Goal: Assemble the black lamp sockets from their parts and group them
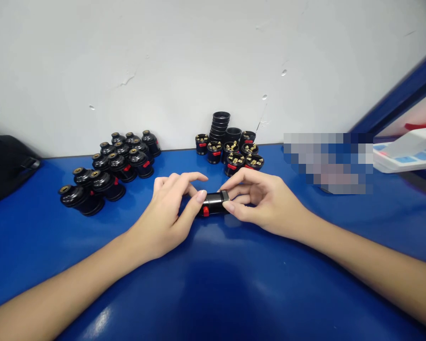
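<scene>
A black lamp holder (214, 203) with a small red switch lies on its side low over the blue table (213, 293), between my two hands. My left hand (166, 208) is closed about its left end, thumb on top and index finger lifted away; the other fingers are partly hidden. At the other end, my right hand (266, 201) pinches a black ring (225, 195) that sits at the lamp holder's rim. Thumb and fingers bear on that ring from both sides. Whether the ring is seated fully on the lamp holder I cannot tell.
Several domed lamp holders (121, 166) stand in rows at the left. Behind my hands are several open socket bodies (235, 161) with brass contacts, beside a stack of black rings (220, 124). A black bag (7, 166), a pixelated patch and a white-blue tray (408, 156) flank them.
</scene>
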{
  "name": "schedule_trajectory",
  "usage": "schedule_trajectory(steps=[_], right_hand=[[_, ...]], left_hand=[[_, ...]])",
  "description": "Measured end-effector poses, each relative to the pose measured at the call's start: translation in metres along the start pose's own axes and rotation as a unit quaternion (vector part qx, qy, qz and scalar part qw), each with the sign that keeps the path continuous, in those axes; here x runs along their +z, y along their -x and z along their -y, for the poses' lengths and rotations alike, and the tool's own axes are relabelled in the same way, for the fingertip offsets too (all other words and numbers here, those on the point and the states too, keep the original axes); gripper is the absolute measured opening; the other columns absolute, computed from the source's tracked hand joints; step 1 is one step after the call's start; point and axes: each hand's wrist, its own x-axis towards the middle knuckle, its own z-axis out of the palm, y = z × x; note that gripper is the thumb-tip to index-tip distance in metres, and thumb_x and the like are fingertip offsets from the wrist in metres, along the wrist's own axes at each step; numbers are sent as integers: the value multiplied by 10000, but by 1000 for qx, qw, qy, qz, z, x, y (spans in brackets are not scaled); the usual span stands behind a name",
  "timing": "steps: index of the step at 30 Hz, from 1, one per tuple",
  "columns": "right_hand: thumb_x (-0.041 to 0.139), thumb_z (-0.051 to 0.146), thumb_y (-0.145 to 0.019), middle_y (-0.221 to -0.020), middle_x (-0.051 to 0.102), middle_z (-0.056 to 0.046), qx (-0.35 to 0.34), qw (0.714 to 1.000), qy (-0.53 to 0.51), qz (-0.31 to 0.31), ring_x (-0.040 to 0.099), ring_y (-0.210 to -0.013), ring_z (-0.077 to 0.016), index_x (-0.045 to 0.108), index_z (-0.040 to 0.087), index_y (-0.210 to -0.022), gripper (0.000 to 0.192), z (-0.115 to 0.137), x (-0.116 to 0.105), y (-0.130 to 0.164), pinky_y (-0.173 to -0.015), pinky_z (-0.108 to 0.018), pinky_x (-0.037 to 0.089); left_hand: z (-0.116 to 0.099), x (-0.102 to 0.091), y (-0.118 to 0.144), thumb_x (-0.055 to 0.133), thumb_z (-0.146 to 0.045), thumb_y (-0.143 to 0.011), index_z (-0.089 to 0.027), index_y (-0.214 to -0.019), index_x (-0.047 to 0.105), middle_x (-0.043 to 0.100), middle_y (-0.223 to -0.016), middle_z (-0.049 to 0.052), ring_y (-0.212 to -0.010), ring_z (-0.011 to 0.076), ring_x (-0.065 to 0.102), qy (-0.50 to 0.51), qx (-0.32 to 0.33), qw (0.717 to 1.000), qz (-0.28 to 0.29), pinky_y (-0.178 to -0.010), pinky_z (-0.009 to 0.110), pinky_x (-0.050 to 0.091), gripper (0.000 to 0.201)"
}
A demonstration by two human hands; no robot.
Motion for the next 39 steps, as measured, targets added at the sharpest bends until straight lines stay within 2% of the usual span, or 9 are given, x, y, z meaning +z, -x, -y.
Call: schedule_trajectory(steps=[8,11,14,17,19,30,34,36,39], right_hand=[[885,310,-824,-767,796,-44,14,1000,8,-14,763,-654,-155,678,192,-975,282,-1,-1,-1,-586,-227,625],[891,296,-813,-775,791,-39,8,1000,9,-11,777,-692,-167,681,195,-973,283,0,-1,-1,-605,-233,633],[888,299,-818,-805,793,-49,3,1000,1,-12,788,-739,-177,678,193,-979,285,0,0,0,-634,-242,643],[884,310,-829,-814,792,-54,2,1000,-1,-11,787,-750,-177,676,189,-989,289,1,0,1,-654,-251,646],[886,311,-830,-809,790,-50,1,1000,2,-10,785,-746,-175,677,189,-990,291,2,1,1,-660,-253,646],[873,313,-839,-757,781,-39,18,1000,-2,-3,748,-660,-153,666,191,-985,281,-1,-1,-1,-581,-224,594],[875,320,-844,-768,781,-41,15,1000,4,-6,751,-677,-154,672,188,-984,279,0,-1,-1,-586,-220,594],[872,328,-853,-795,787,-48,12,1000,-1,-4,762,-703,-162,672,189,-992,281,0,-1,0,-605,-230,609],[869,342,-868,-801,788,-45,11,1000,-11,4,768,-709,-168,668,193,-1009,287,-1,-1,1,-616,-244,621]], left_hand=[[7,3,3,780,-199,-962,-327,-1391,487,670,-1187,9,-1123,231,584,-2,71,996,-55,-1013,378,391,535],[7,4,3,865,-341,-914,-318,-1458,452,620,-1262,37,-1153,250,551,-17,63,997,-51,-1024,392,396,683],[5,4,1,675,-477,-1050,-286,-1494,416,651,-1204,35,-1125,251,572,-11,6,1000,-26,-1032,424,363,548],[2,3,-1,420,-439,-1160,-275,-1439,470,682,-1006,-7,-996,223,604,3,-28,999,16,-1000,429,337,328],[2,3,-2,403,-422,-1165,-276,-1405,496,673,-916,-31,-913,206,604,12,-25,999,30,-969,419,336,295],[9,5,1,778,-136,-947,-308,-1409,489,663,-1147,13,-1041,208,607,19,108,991,-73,-946,365,426,571],[9,5,0,894,-359,-898,-314,-1494,434,645,-1268,52,-1138,255,589,11,97,993,-60,-1008,409,423,754],[6,4,0,770,-477,-997,-309,-1523,405,684,-1220,45,-1113,256,608,25,41,998,-28,-1021,435,402,662],[2,1,-2,427,-403,-1165,-294,-1467,470,718,-958,-15,-964,216,638,32,-13,999,17,-985,431,378,324]])
